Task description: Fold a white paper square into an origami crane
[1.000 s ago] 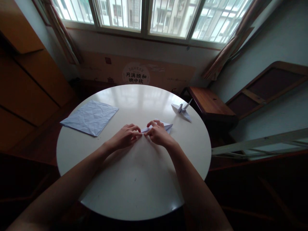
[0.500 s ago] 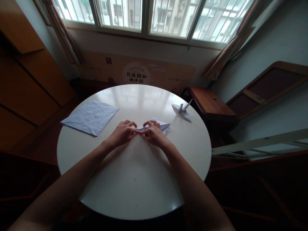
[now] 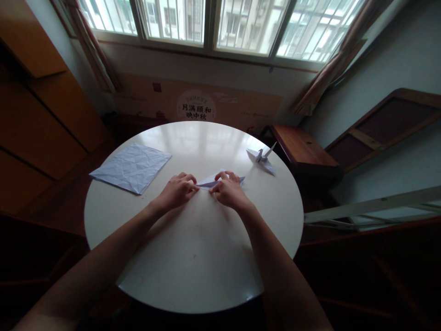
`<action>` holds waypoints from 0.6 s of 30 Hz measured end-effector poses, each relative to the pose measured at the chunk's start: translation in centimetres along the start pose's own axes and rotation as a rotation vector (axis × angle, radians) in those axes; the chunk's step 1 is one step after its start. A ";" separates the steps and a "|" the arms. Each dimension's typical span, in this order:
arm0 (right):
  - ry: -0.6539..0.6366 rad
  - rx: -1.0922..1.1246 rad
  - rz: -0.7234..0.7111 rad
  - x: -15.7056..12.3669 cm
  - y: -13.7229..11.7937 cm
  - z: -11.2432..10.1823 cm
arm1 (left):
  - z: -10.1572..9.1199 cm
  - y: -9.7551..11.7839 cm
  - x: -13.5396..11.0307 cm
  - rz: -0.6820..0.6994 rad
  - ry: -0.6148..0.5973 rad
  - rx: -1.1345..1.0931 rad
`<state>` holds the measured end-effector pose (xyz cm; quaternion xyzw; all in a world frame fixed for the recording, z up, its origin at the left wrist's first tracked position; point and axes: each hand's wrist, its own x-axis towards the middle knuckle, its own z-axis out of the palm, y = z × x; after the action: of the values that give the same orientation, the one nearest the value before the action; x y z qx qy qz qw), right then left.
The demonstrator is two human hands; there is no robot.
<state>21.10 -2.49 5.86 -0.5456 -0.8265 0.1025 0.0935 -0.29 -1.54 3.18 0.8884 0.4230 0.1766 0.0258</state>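
Note:
A small folded sheet of white paper lies near the middle of the round white table. My left hand pinches its left point between thumb and fingers. On its near edge, further right, my right hand has fingers curled over the paper and covers part of it. A finished paper crane stands at the table's right side, wings spread. Creased white paper, opened out flat, rests at the left edge of the table.
Behind the table runs a beige printed board under the barred window. A wooden bench or low table stands beyond the right rim, and an orange-brown cabinet is at the left.
My right hand has slid rightward along the folded paper, away from my left hand, uncovering more of the paper between them. My left hand stays at the left point.

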 end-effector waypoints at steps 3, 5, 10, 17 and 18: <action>-0.018 -0.008 0.037 -0.2 0.3 -0.4 | -0.1 0.1 0.0 -0.007 -0.001 -0.004; -0.028 -0.012 0.046 -0.3 0.4 -0.6 | -0.2 0.1 0.0 -0.011 -0.006 -0.002; -0.064 -0.018 0.066 -0.8 0.8 -1.1 | -0.3 0.2 0.0 -0.025 0.002 0.007; -0.053 0.040 0.080 -0.6 1.8 -1.3 | -0.1 0.3 0.0 -0.017 0.029 0.004; -0.023 0.040 0.051 -0.5 1.7 -1.1 | -0.1 0.2 0.0 -0.016 0.032 0.003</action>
<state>23.08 -2.21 6.40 -0.5631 -0.8112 0.1277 0.0922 -0.17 -1.72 3.30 0.8820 0.4307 0.1901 0.0193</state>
